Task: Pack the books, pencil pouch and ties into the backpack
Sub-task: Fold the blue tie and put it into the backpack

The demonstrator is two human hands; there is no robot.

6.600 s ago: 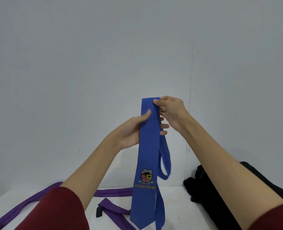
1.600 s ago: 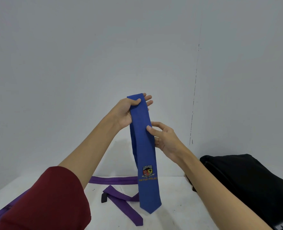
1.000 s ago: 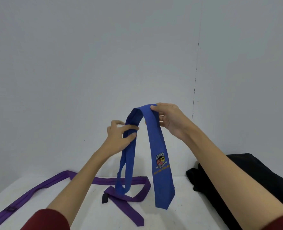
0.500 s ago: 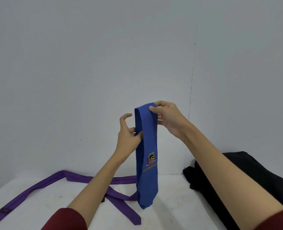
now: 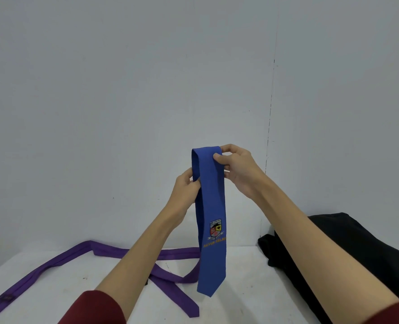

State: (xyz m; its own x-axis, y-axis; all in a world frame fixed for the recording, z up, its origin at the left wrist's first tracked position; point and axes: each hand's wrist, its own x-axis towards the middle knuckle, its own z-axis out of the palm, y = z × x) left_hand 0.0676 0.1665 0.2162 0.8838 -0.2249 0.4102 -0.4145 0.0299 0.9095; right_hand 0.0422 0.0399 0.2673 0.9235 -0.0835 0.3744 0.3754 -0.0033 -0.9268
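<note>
A blue fabric tie (image 5: 211, 206) with an embroidered crest (image 5: 216, 230) and gold lettering hangs folded over in the air above the white table (image 5: 240, 288), its pointed tip just above the surface. The right hand (image 5: 238, 169) pinches the fold at the top between thumb and fingers. The left hand (image 5: 186, 185) grips the tie's left edge slightly lower, fingers curled round the cloth. On the table behind, a long purple fabric tie (image 5: 95, 256) lies sprawled and looped. The black fabric backpack (image 5: 348, 249) sits to the right, against the grey wall (image 5: 123, 90).
</note>
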